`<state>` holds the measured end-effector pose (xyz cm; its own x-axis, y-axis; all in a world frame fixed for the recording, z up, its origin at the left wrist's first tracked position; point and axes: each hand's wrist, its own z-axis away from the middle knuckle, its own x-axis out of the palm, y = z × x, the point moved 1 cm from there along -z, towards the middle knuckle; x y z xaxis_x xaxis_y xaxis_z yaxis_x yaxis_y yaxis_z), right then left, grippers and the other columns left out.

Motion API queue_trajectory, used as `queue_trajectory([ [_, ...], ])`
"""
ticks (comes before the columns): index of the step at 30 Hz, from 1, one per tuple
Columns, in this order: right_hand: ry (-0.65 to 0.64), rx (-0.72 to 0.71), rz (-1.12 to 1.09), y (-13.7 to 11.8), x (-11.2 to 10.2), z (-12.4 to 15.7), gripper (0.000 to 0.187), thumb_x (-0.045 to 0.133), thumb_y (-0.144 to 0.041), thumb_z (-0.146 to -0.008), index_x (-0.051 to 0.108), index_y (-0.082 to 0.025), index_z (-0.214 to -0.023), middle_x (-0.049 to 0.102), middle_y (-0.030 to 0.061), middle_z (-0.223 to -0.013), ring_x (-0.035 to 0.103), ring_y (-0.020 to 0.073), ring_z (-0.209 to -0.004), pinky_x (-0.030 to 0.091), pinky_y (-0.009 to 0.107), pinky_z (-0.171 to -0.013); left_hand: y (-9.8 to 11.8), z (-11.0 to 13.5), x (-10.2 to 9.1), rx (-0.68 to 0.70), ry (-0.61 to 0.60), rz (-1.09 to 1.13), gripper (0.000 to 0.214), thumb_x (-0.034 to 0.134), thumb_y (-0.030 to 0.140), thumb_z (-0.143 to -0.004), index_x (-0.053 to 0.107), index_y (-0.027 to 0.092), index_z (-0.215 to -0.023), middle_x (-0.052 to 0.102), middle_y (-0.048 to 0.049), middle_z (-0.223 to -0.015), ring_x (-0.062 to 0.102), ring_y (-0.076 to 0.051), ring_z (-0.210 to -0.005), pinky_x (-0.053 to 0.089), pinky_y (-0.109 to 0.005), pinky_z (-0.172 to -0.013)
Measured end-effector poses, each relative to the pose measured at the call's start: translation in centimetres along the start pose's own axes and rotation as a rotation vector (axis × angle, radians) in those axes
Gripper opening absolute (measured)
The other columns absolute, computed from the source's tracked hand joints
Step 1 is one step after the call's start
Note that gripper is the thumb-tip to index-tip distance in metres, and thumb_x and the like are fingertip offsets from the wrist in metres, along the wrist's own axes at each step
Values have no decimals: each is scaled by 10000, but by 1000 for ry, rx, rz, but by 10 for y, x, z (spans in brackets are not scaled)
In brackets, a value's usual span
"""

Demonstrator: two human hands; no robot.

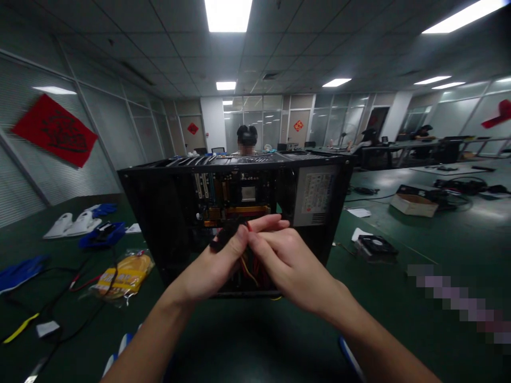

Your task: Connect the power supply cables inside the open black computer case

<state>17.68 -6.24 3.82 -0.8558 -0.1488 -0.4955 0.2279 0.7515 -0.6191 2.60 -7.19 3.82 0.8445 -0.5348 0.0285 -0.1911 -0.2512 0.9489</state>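
Observation:
An open black computer case (159,213) stands on the green table (399,308), its inside facing me with the motherboard (235,199) and a grey power supply (315,194) showing. My left hand (211,266) is closed in a pinch on a black cable connector (221,238) in front of the opening. My right hand (287,258) meets it from the right, fingers closed on the same connector and its red and yellow wires (249,271).
A loose black fan (375,246) and white papers lie right of the case. A cardboard box (413,204) and cables sit farther right. A plastic bag (123,274), blue gloves (22,271), white parts and wires lie left. Another person sits behind the case.

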Motion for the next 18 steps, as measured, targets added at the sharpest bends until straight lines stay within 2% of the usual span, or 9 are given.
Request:
queue_trajectory([
  [3,-53,7,1,-4,-4,0,269,543,-352,-950,678,-166,-811,673,27,-758,572,135,-653,423,260,-635,0,-2,-2,23,73,101,588,323,600,-964,623,224,-1301,542,-102,-1433,450,-299,-1357,363,-459,-1123],
  [7,-34,-66,23,-3,1,1,167,592,-296,-923,690,-170,-874,700,47,-851,618,165,-761,461,284,-733,3,-2,-4,74,196,32,561,358,568,-970,627,199,-1294,592,-110,-1379,509,-302,-1305,368,-473,-1120],
  [10,50,-96,40,0,8,3,199,529,-239,-951,711,-177,-896,713,60,-884,643,177,-794,481,296,-774,5,-2,-5,129,316,-118,516,423,535,-961,625,198,-1295,633,-103,-1328,546,-298,-1265,371,-471,-1121],
  [14,186,-108,45,7,11,2,257,507,-233,-955,719,-190,-1094,728,89,-1004,675,221,-905,507,344,-867,5,-5,-6,176,413,-281,509,481,538,-935,646,189,-1268,651,-100,-1301,555,-310,-1252,387,-459,-1114],
  [16,191,-94,-29,9,9,1,279,516,-247,-953,711,-202,-1148,729,88,-1039,673,235,-942,522,365,-877,4,-7,-8,180,430,-299,538,472,561,-930,644,179,-1269,660,-108,-1285,563,-316,-1241,405,-460,-1100],
  [18,136,-38,-161,11,6,-1,283,519,-282,-957,719,-217,-1145,730,72,-1037,675,222,-895,553,347,-802,2,-8,-11,157,419,-287,566,456,591,-924,644,182,-1267,662,-112,-1280,575,-318,-1228,435,-451,-1073],
])
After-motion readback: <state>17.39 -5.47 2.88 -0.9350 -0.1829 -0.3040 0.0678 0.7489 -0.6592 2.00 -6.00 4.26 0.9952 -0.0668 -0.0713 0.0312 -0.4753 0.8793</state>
